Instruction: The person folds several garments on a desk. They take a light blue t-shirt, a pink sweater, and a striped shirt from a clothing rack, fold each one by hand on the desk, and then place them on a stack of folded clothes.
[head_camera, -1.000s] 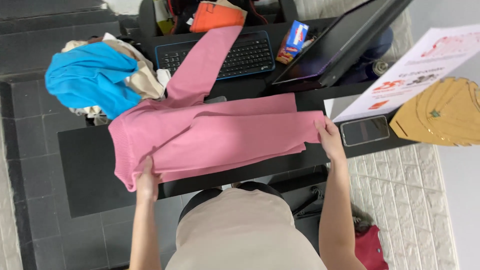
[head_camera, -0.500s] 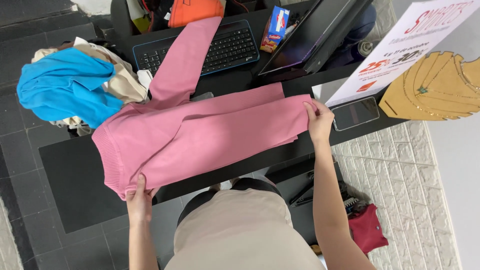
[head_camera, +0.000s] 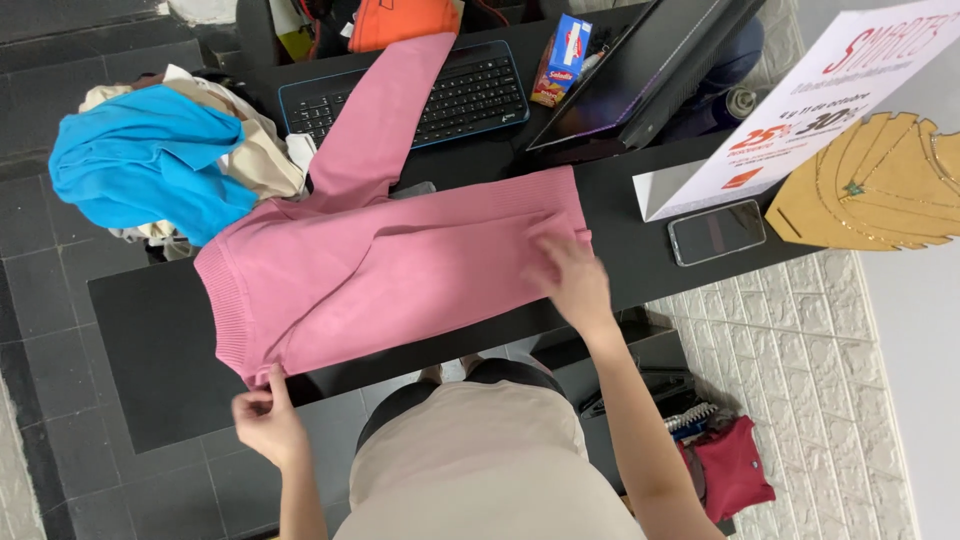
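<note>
A pink knitted sweater (head_camera: 400, 270) lies flat on a black table (head_camera: 150, 330), one sleeve stretched up over a black keyboard (head_camera: 460, 95). My left hand (head_camera: 265, 420) pinches the sweater's ribbed lower corner at the near table edge. My right hand (head_camera: 570, 280), blurred by motion, rests on the sweater's right end with its fingers spread over the cloth.
A pile of clothes topped by a blue garment (head_camera: 150, 170) sits at the left. A tilted dark screen (head_camera: 640, 70), a small carton (head_camera: 560, 60), a phone (head_camera: 717, 232), a white printed sign (head_camera: 800, 110) and a tan cardboard shape (head_camera: 880, 190) stand to the right. A red cloth (head_camera: 730, 465) lies on the floor.
My right hand has slid left from the sweater's far right edge onto the cloth. My left hand still holds the lower corner. The view has shifted slightly.
</note>
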